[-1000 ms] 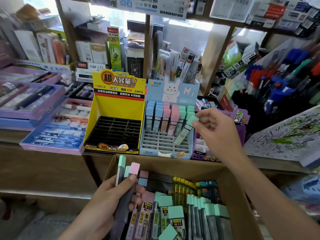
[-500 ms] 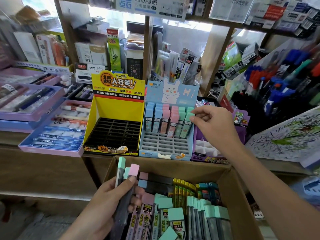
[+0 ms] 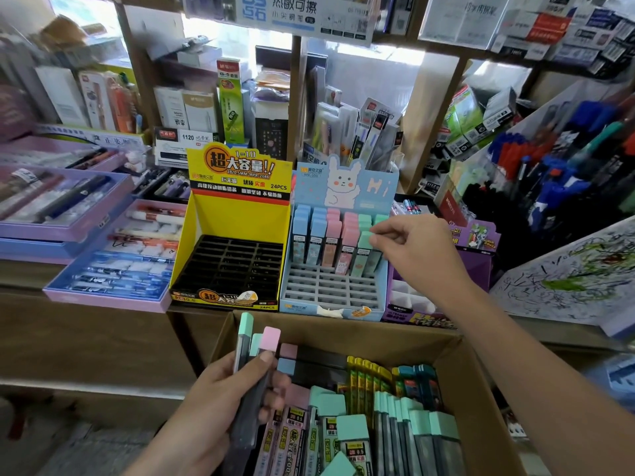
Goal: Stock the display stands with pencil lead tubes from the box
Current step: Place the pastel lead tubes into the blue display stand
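My right grip (image 3: pixel 415 252) is at the right side of the light blue cardboard display stand (image 3: pixel 330 290) with a white rabbit on its back card. Thumb and first finger are closed together on the top of a mint-capped pencil lead tube (image 3: pixel 374 263). This tube stands in the rightmost column of the stand, in the front one of the filled rows. It leans a little back, like its neighbours. The back rows hold blue, pink and mint tubes, and the grey grid in front of them shows its open slots.

My left grip (image 3: pixel 213 403) is below the blue stand, over the left end of the brown cardboard box (image 3: pixel 343 329). It is closed around a bundle of dark lead tubes (image 3: pixel 250 412), with the thumb lying across them. Two mint caps and one pink cap stick up above the thumb. How many tubes are in the bundle I cannot tell.

The box is just in front of the blue stand and lower. It is packed with more lead tubes (image 3: pixel 395 431): mint-capped ones, pink ones with labels, and yellow and teal ones toward the far side.

Just left of the blue stand is a yellow cardboard display stand (image 3: pixel 237 225) with a black grid. Just right of the blue stand, partly behind my right wrist, is a purple display stand (image 3: pixel 476 269). All three stand on the wooden worktop (image 3: pixel 20 273).
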### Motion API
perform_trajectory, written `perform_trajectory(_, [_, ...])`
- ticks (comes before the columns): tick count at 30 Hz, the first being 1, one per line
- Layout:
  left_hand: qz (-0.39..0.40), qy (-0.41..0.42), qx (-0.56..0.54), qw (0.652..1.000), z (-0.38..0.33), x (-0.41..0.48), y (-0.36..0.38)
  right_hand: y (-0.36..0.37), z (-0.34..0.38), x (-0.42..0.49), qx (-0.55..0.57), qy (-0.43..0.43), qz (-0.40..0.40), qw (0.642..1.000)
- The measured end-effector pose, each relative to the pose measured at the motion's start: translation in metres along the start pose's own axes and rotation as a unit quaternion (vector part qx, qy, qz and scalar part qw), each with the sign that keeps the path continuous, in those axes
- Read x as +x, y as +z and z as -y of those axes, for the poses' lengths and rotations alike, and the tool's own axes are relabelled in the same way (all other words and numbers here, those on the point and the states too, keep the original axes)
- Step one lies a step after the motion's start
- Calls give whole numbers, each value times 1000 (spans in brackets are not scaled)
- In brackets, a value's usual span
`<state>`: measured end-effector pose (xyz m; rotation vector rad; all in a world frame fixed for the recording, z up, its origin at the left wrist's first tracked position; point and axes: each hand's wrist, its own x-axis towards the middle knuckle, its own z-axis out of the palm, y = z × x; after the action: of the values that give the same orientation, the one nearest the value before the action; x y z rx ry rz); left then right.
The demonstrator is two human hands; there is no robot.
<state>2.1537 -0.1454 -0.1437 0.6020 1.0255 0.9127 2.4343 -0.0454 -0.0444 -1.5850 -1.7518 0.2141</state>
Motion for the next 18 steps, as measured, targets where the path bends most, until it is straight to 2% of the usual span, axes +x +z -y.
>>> perform_trajectory(12, [8,-3,1,1000,-1,-3,2,9,-1,4,-8,62,28,998])
perform_trajectory(18, [30,-28,-24,999,-5,-4,1,7,12,-21,53,31,-27,998])
